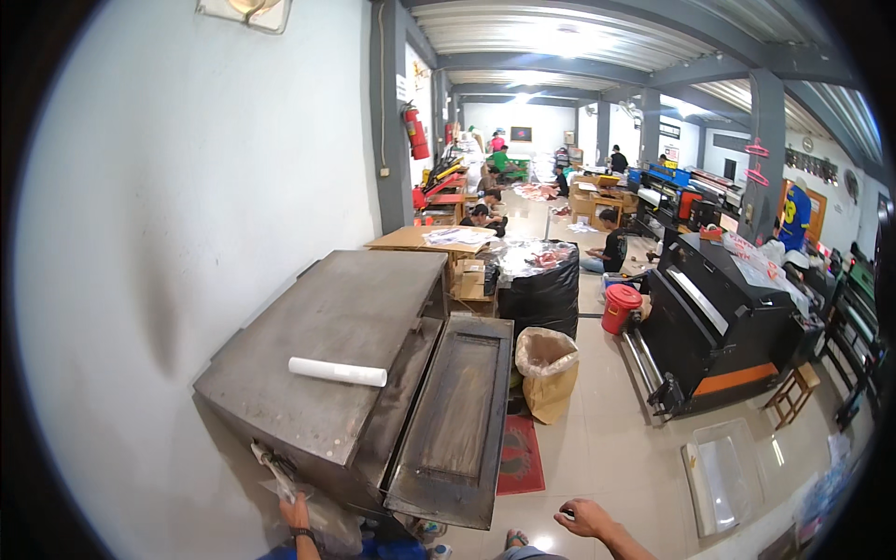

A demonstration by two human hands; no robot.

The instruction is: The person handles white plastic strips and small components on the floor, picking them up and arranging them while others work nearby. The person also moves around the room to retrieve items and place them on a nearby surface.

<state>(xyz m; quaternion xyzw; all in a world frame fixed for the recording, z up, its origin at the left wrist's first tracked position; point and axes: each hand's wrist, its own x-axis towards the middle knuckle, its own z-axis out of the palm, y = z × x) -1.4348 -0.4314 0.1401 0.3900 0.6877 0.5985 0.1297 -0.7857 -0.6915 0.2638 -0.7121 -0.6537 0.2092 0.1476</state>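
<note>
At the lower left, my left hand, a dark band on its wrist, is closed at a clear plastic bag beside the near side of a grey metal cabinet. A crumpled strip of plastic hangs just above the fingers. My right hand is held over the floor with its fingers curled; a small dark thing shows at the fingertips, too small to name. A white roll lies on the cabinet's top. The cabinet's front flap is swung out toward the right.
Beyond the flap stand a brown paper sack and a large black plastic bag. A red bucket and a big black machine are at right, near a clear tray. A red mat lies nearby. Several people sit farther back.
</note>
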